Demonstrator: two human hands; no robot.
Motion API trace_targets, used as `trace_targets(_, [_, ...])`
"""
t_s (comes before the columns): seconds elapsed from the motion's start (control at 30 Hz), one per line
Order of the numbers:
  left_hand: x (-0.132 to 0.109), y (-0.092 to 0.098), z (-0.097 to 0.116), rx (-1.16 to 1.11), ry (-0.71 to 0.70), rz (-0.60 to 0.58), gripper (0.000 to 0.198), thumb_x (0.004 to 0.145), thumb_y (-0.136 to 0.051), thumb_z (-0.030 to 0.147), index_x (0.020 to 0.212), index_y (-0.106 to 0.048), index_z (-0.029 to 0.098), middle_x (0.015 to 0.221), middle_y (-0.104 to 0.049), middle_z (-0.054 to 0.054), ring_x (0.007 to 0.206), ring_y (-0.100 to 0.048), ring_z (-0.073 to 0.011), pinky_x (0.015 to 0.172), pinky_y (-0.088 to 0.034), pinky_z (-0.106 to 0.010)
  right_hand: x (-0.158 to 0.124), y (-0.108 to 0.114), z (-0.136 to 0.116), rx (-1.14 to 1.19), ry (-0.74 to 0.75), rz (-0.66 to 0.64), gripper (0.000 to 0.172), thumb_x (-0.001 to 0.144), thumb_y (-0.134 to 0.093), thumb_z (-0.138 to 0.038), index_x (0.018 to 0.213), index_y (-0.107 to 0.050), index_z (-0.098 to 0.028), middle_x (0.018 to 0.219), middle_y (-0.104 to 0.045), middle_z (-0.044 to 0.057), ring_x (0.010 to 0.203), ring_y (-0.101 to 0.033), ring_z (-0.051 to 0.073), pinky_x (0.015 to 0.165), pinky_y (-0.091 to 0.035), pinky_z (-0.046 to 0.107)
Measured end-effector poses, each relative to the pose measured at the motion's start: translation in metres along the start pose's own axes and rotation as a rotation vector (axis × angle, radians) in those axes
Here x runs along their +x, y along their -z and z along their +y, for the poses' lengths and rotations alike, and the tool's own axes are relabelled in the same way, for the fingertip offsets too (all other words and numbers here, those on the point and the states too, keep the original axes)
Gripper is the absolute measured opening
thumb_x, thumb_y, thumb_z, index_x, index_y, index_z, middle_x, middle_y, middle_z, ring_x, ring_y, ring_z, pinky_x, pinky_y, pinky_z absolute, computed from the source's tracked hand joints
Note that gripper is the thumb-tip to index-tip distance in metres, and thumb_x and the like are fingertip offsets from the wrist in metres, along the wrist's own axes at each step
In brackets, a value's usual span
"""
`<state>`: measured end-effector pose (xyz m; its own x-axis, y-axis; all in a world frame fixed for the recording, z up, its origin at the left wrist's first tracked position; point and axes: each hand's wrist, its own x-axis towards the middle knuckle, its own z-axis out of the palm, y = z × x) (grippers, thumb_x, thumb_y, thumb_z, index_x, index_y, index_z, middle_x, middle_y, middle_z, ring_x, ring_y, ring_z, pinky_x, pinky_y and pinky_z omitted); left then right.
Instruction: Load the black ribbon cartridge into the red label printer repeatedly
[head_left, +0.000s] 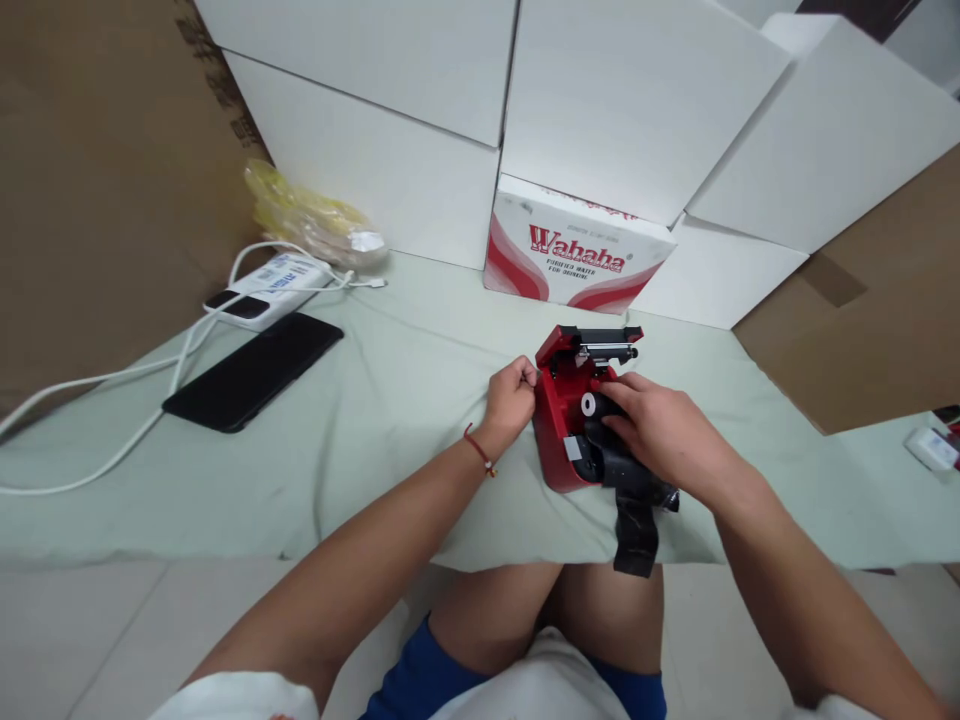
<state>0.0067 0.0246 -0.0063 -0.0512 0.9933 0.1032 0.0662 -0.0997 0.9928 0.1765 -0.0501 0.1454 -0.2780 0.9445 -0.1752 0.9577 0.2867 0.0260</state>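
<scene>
Two hands meet at a red open-lidded case, apparently a small printer (553, 440), lying between them on the pale green cloth (390, 470). The left hand (511, 405), curled nearly shut, touches its edge; the right hand (652, 430) grips a black ribbon roll (596, 450) inside it.

Right hand (664, 430) holds black ribbon (634, 490) in open red printer (562, 400).

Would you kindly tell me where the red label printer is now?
In the head view, the red plastic label printer sits open on the pale green cloth, beside the person's left hand and under their right hand.
</scene>
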Motion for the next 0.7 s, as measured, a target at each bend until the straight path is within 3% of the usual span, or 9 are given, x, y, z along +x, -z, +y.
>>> trace_targets(0.23, [0.0, 0.001, 0.003, 0.014, 0.012, -0.004, 0.021, 0.063, -0.041, -0.002, 0.064, -0.044, 0.019, 0.059, -0.047, 0.005, 0.061, -0.04, -0.0127, 0.061, -0.028, -0.024, 0.037, -0.014, -0.015, -0.059, -0.027, 0.013, 0.037, 0.095, -0.05, -0.014, 0.126, -0.069, -0.018, 0.112, -0.072, 0.016, 0.091, -0.071, 0.028, 0.074, -0.045, 0.034])
trace_targets(0.33, [0.0, 0.001, 0.004, 0.018, 0.015, -0.009, 0.022, 0.063, -0.041, -0.002, 0.064, -0.045, 0.019, 0.058, -0.047, 0.006, 0.06, -0.04, -0.0129, 0.061, -0.028, -0.024, 0.048, -0.02, -0.014, -0.021, -0.011, 0.032, 0.038, 0.094, -0.051, -0.011, 0.127, -0.069, -0.016, 0.108, -0.074, 0.016, 0.094, -0.071, 0.028, 0.078, -0.047, 0.034])
trace_targets(0.43, [0.0, 0.001, 0.004, 0.021, 0.01, -0.011, 0.022, 0.065, -0.041, -0.002, 0.065, -0.046, 0.019, 0.06, -0.048, 0.005, 0.061, -0.041, -0.0129, 0.061, -0.03, -0.024, 0.05, -0.022, -0.009, 0.055, 0.023, 0.068, 0.04, 0.093, -0.057, -0.012, 0.132, -0.067, -0.017, 0.121, -0.074, 0.014, 0.106, -0.071, 0.027, 0.089, -0.05, 0.034])
trace_targets(0.57, [-0.002, 0.0, 0.002, 0.024, -0.004, -0.011, 0.022, 0.069, -0.041, -0.002, 0.066, -0.046, 0.019, 0.061, -0.048, 0.005, 0.061, -0.042, -0.0128, 0.061, -0.031, -0.024, 0.017, -0.021, -0.001, 0.207, 0.121, 0.183, 0.034, 0.103, -0.052, -0.025, 0.135, -0.064, -0.022, 0.13, -0.072, 0.008, 0.116, -0.069, 0.02, 0.099, -0.052, 0.031])
trace_targets(0.7, [-0.002, -0.002, -0.002, 0.018, -0.034, 0.028, 0.021, 0.073, -0.044, -0.001, 0.069, -0.049, 0.019, 0.066, -0.052, 0.004, 0.065, -0.046, -0.0133, 0.064, -0.035, -0.025, -0.044, -0.038, 0.002, 0.313, 0.233, 0.469, 0.024, 0.104, -0.054, -0.027, 0.121, -0.07, -0.022, 0.119, -0.073, 0.008, 0.108, -0.069, 0.02, 0.093, -0.056, 0.034])
